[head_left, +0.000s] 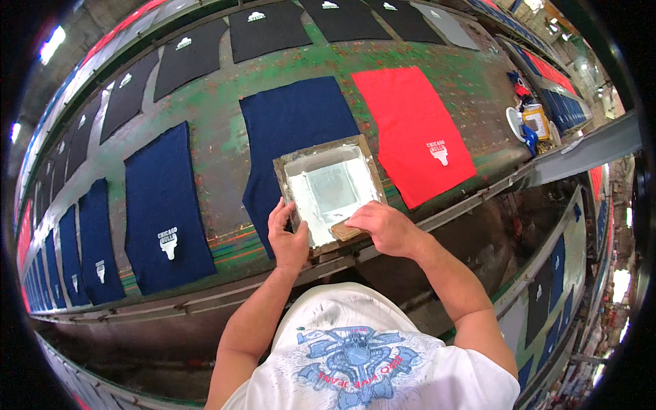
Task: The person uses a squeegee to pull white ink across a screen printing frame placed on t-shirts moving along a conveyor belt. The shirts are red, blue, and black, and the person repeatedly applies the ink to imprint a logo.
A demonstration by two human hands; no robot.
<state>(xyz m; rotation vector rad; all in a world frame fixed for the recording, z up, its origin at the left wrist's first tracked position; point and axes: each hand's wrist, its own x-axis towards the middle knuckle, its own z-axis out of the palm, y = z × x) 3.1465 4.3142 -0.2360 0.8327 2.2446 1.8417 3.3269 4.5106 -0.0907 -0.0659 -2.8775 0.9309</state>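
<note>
A wooden-framed printing screen (375, 166) lies over the lower part of a navy cut fabric panel (301, 109). White ink covers much of its mesh around a paler square with a faint design. My left hand (288, 236) is at the frame's near left corner, its thumb and fingers closed around the edge. In my right hand (389, 229) is a small wooden squeegee (346, 231), pressed down inside the frame at the near right. The fabric under the frame is hidden.
Right of the frame lies a red panel (410, 130) with a white print; to the left, a printed navy panel (167, 205). Black panels (266, 34) line the far side of the paint-stained table (219, 164). A metal rail (471, 198) edges it. Containers (536, 123) stand far right.
</note>
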